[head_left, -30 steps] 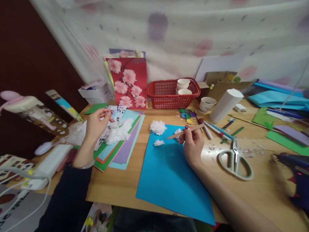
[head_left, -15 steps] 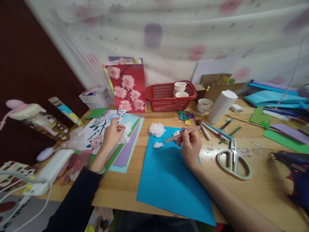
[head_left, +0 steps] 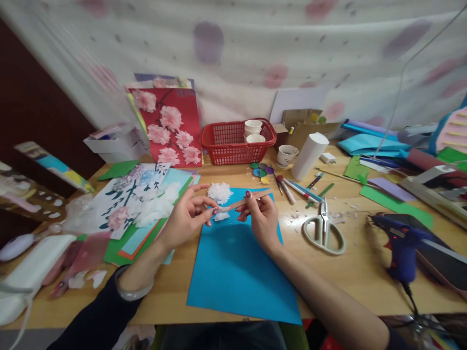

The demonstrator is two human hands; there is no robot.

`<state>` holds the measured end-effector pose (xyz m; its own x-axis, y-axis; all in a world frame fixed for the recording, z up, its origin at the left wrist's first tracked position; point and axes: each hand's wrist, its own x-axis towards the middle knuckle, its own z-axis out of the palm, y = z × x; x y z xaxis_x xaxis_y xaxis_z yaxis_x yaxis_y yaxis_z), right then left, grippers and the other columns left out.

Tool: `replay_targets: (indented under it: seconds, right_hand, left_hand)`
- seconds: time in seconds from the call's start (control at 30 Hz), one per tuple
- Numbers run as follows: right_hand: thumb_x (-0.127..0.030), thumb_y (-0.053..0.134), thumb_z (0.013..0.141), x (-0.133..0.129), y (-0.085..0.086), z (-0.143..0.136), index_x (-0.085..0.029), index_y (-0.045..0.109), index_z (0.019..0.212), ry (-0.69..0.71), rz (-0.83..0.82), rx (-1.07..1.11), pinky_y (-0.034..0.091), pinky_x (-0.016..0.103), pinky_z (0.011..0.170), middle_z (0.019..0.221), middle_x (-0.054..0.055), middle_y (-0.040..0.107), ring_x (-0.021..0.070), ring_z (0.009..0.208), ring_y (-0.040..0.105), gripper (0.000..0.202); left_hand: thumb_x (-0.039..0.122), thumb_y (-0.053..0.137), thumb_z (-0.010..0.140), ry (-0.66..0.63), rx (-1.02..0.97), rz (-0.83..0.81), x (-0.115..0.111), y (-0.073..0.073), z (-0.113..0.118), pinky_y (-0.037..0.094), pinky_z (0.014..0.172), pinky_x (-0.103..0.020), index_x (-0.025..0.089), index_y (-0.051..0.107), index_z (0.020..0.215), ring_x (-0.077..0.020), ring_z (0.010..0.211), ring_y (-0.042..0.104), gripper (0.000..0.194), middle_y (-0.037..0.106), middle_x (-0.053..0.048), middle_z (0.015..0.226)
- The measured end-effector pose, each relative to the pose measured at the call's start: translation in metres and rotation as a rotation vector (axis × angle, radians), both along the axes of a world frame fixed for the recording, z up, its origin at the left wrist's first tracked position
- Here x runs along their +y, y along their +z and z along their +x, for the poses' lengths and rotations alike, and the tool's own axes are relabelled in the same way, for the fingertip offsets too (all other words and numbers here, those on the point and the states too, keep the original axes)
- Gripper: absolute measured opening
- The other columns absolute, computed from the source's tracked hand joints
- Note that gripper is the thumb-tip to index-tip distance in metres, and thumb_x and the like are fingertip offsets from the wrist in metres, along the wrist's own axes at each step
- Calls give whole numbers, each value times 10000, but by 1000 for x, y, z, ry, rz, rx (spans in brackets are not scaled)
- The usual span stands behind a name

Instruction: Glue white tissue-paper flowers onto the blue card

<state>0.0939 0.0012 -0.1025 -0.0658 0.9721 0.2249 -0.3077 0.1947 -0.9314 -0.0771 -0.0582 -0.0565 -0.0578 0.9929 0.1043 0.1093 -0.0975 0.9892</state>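
Note:
My right hand (head_left: 263,219) grips a pointed wooden pencil-like stick (head_left: 236,204) above a blue sheet of paper (head_left: 241,272). At the stick's tip, the thumb and fingers of my left hand (head_left: 184,216) come together in a pinch; whatever lies between them is too small to make out. A ruffled white paper flower (head_left: 220,193) rests on the sheet's upper left corner. Just below it, partly behind the stick and fingers, is a smaller white paper tuft (head_left: 221,216). White tissue paper (head_left: 162,201) lies on coloured sheets left of my left hand.
Scissors (head_left: 323,227) and a blue glue gun (head_left: 396,243) with a cord lie to the right. Brushes (head_left: 286,189), paint pots (head_left: 260,170), a paper cup (head_left: 287,155) and a white roll (head_left: 310,156) stand behind. A red basket (head_left: 233,150) and a flower card (head_left: 171,127) are at the back.
My left hand has moved right from the tissue paper to the stick's tip. My right hand still holds the stick. The view has shifted to the right.

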Motion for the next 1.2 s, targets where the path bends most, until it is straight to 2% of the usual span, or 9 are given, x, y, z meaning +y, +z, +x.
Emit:
replay_targets:
  seconds: [0.13, 0.23, 0.37, 0.6, 0.87, 0.97, 1.03, 1.13, 1.2]
  right_hand:
    - [-511, 675, 837, 2, 0, 0, -205, 539, 795, -38, -9, 25, 479, 238, 397, 547, -18, 684, 125, 376, 579, 337]
    - [-518, 678, 830, 2, 0, -1, -209, 537, 789, -51, -27, 22, 474, 242, 392, 542, -18, 681, 128, 375, 577, 342]
    - [-535, 667, 834, 2, 0, -1, -210, 531, 791, -64, -26, 6, 483, 249, 406, 552, -14, 686, 132, 384, 584, 355]
    - [-535, 666, 842, 1, 0, 1, -208, 530, 798, -101, 3, -16, 487, 254, 424, 572, -11, 688, 135, 405, 597, 357]
    - [-498, 688, 839, 0, 0, 1, -205, 541, 791, -74, 9, 16, 481, 251, 409, 565, -18, 682, 132, 395, 588, 331]
    - [-493, 694, 836, 0, 0, 1, -202, 546, 788, -44, 2, 22, 483, 250, 411, 560, -21, 675, 129, 396, 588, 330]
    - [-496, 688, 838, 1, -1, 1, -202, 544, 781, -34, -3, 19, 480, 249, 408, 555, -23, 669, 126, 391, 581, 332]
    - [-495, 664, 855, 2, -2, 1, -204, 539, 778, -60, -3, 6, 473, 239, 410, 553, -33, 657, 118, 400, 580, 326]
    - [-492, 649, 868, 3, -3, 1, -205, 536, 776, -60, 0, -1, 469, 229, 415, 536, -46, 636, 111, 406, 579, 321]
  left_hand:
    - [257, 711, 771, -70, 5, -16, 0, -9, 2, 551, 709, -300, 185, 424, 1232, -148, 713, 680, 548, 702, -9, 858]
    - [263, 699, 777, -44, 57, -3, 1, -12, 0, 541, 807, -329, 182, 437, 1221, -176, 819, 699, 522, 708, -18, 855]
    - [289, 690, 772, -5, 142, 13, 3, -13, -1, 530, 856, -352, 193, 444, 1204, -213, 935, 708, 506, 721, -22, 850]
    - [283, 723, 724, 116, 125, 32, 5, -16, 1, 553, 843, -356, 186, 451, 1194, -210, 855, 729, 551, 712, 7, 773]
    - [266, 772, 690, 168, 47, 26, 7, -22, -1, 577, 795, -346, 177, 492, 1155, -196, 794, 727, 549, 702, 2, 782]
    - [279, 780, 698, 158, 25, 43, 8, -26, -4, 581, 754, -330, 179, 500, 1141, -183, 789, 726, 533, 716, -56, 968]
    - [291, 782, 708, 124, -15, 41, 9, -27, -6, 577, 773, -333, 177, 496, 1149, -204, 867, 731, 538, 722, -96, 1065]
    - [307, 785, 727, 80, -43, 9, 9, -26, -8, 558, 838, -351, 167, 485, 1187, -230, 955, 724, 567, 758, -92, 988]
    - [324, 784, 741, 59, -37, -18, 8, -24, -8, 549, 842, -355, 163, 478, 1210, -228, 931, 728, 583, 771, -75, 924]
